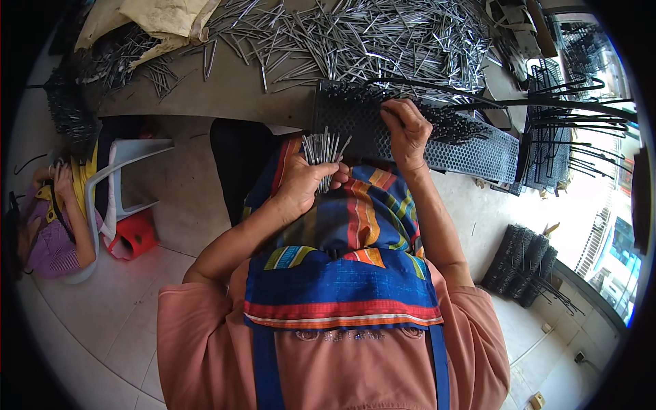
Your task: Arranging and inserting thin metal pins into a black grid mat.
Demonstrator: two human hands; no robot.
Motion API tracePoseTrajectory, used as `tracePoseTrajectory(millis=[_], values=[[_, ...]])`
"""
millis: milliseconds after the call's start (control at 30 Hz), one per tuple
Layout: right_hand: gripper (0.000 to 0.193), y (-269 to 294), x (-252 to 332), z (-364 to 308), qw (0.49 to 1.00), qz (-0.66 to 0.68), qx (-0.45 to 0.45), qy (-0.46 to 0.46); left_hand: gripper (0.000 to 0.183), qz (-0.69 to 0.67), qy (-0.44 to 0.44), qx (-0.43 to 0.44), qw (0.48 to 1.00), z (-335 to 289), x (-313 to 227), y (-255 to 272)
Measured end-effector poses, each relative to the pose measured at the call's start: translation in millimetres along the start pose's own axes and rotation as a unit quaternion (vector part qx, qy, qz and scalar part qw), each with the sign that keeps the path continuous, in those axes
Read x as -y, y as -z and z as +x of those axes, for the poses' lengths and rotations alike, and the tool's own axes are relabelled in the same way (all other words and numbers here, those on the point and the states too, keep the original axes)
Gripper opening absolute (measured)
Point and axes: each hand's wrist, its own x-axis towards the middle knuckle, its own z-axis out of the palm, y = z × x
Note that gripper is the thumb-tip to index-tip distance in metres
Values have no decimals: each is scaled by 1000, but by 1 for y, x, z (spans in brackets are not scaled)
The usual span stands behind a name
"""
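Observation:
My left hand (pixel 305 179) is closed round a bundle of thin silver metal rods (pixel 324 147), which stick up above the thumb and out below it. In front of me a black perforated metal rack (pixel 497 152) reaches from the table edge over my lap toward the right. Many dark rod ends (pixel 451 126) stand close together in its holes. Over the rack, my right hand (pixel 408 130) is raised with its fingers curled and pinched together. Whatever is between those fingertips, if anything, is too small to tell. Its wrist passes over the rack's near edge.
A large pile of loose silver rods (pixel 383 41) covers the table (pixel 205 99) beyond the rack. Black hooked racks (pixel 547 137) hang at the right, and dark bundled racks (pixel 523 266) stand on the floor. Another person (pixel 61 225) sits at the left beside a red stool (pixel 133 236).

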Motion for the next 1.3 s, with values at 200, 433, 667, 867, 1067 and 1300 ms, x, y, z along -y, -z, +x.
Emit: tracePoseTrajectory(millis=[200, 433, 667, 867, 1067, 1300], values=[[14, -6, 8, 2, 994, -98, -11, -55, 13, 40, -60, -11, 997, 13, -4, -9], [9, -4, 11, 4, 987, -157, 13, -29, 14, 0, -31, 1, 1000, 20, -11, -15], [6, -4, 28, -9, 874, 205, 165, -408, 20, -29, -71, 29, 997, 19, -8, -34], [6, 17, 17, -2, 954, 183, -104, -212, 20, -16, 2, -21, 1000, 13, -3, -18], [8, 17, -2, 5, 994, 49, -86, -44, 27, 48, 49, 3, 998, 8, 6, -15], [11, 9, 1, 1, 994, -97, -40, -38, 24, 27, 26, 3, 999, 9, 6, -13]])
